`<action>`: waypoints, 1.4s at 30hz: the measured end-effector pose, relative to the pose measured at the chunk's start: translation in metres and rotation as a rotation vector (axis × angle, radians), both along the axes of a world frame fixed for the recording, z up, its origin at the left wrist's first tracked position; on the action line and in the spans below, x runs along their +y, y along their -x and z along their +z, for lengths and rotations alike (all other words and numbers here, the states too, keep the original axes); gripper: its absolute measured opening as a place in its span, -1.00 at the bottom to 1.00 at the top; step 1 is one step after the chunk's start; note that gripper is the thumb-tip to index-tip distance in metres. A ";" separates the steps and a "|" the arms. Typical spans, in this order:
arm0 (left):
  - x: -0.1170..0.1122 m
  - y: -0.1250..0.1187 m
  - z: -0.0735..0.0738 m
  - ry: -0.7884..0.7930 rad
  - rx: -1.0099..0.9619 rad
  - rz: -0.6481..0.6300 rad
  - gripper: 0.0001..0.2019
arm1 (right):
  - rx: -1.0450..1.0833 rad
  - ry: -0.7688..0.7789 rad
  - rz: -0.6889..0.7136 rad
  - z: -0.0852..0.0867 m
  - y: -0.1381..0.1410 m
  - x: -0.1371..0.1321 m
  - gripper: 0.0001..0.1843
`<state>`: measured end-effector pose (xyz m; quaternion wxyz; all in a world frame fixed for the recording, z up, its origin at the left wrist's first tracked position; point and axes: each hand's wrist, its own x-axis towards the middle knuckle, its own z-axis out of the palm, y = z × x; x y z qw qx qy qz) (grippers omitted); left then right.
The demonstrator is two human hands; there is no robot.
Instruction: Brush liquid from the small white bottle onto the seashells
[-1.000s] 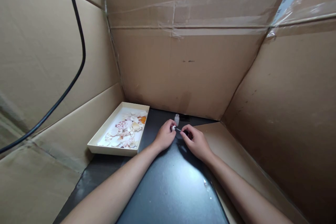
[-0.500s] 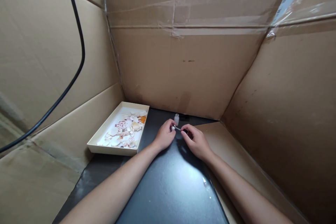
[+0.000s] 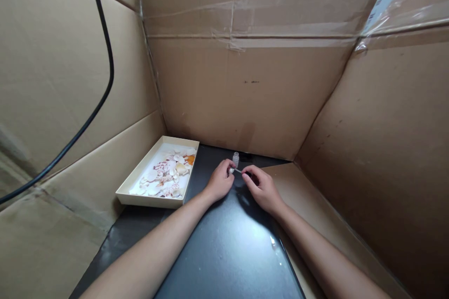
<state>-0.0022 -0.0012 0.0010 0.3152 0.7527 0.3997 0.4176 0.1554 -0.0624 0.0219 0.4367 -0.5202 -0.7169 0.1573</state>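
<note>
Closely facing, left hand [image 3: 220,180], right hand [image 3: 260,188], both pinching

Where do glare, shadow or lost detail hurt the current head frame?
Head view: bright glare on the dark table; in the same view, a dark shadow beneath the right hand; also there, the tray's floor looks nearly washed out, and the white piece in the left hand is too small for detail.
</note>
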 end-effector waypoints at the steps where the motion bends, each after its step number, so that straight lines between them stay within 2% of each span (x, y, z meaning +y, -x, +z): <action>1: 0.001 0.000 -0.001 -0.006 0.001 0.000 -0.75 | -0.013 0.008 0.001 0.000 0.000 0.000 -0.80; 5: 0.002 0.001 -0.002 -0.035 0.014 -0.016 -0.75 | -0.043 0.014 -0.070 -0.001 0.001 0.000 -0.82; 10: 0.002 0.001 -0.003 -0.039 0.010 -0.011 -0.74 | -0.016 -0.034 0.002 -0.001 0.000 0.000 -0.81; 14: 0.001 0.001 -0.001 -0.039 0.011 -0.013 -0.75 | -0.058 -0.014 -0.075 -0.002 -0.001 0.001 -0.83; 19: 0.000 0.001 0.000 -0.047 0.011 -0.013 -0.77 | -0.004 -0.052 -0.012 -0.001 0.001 0.000 -0.80; 22: 0.001 0.001 0.000 -0.045 0.007 -0.011 -0.76 | -0.056 0.004 -0.072 0.000 0.001 -0.001 -0.84; 24: 0.001 0.001 -0.001 -0.040 0.003 -0.014 -0.76 | -0.033 -0.011 -0.091 0.001 0.002 -0.001 -0.84; 27: 0.001 0.001 -0.001 -0.030 0.003 -0.013 -0.76 | -0.006 -0.046 -0.044 0.000 0.002 -0.001 -0.83; 32: 0.000 0.000 0.000 -0.035 0.008 -0.006 -0.74 | -0.045 -0.038 -0.082 -0.002 0.001 0.001 -0.88; 36: 0.001 0.001 0.000 -0.035 0.019 0.003 -0.72 | -0.042 -0.048 -0.002 -0.001 0.001 0.000 -0.86; 40: 0.001 0.000 -0.001 -0.020 0.014 0.003 -0.74 | -0.052 -0.031 -0.063 0.000 0.001 -0.001 -0.88; 42: 0.001 0.000 -0.001 -0.004 0.004 -0.002 -0.75 | -0.020 -0.050 -0.021 0.000 0.001 -0.001 -0.86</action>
